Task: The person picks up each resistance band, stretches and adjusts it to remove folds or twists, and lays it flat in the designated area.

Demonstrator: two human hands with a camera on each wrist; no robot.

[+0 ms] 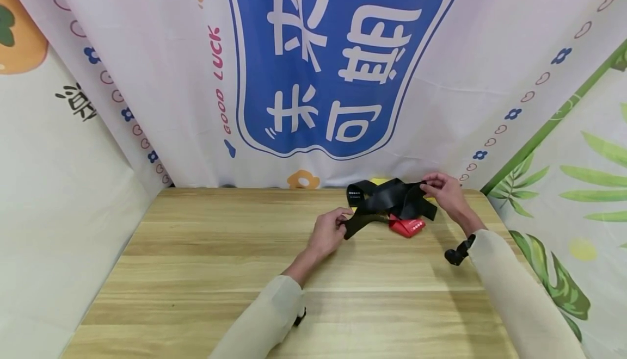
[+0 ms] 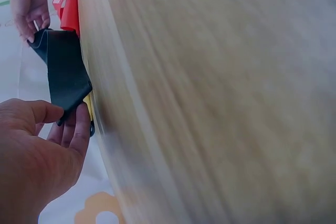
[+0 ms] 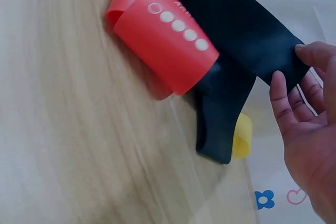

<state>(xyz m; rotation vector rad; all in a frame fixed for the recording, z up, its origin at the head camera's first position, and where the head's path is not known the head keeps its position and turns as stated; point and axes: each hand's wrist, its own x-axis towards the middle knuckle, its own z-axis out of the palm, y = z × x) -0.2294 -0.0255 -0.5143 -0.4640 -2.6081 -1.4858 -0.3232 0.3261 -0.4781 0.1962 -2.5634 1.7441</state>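
Note:
A wide black elastic exercise band [image 1: 384,198] stretches between the two hands at the back right of the table. My left hand [image 1: 327,234] pinches its near left end between thumb and fingers; the left wrist view shows this band [image 2: 65,66] up close. At the other end, my right hand [image 1: 443,193] pinches the band between thumb and fingertips. Below it lies a folded red band [image 3: 165,40] with white dots printed on it. Another black strip [image 3: 220,114] hangs under the held part; whether it is a separate band I cannot tell. A yellow band [image 3: 242,135] is mostly hidden behind.
The wooden table [image 1: 220,272] reaches back to a printed white curtain [image 1: 196,130]. Curtains also hang at both sides. A black strap with a small device [image 1: 458,253] is on the right wrist.

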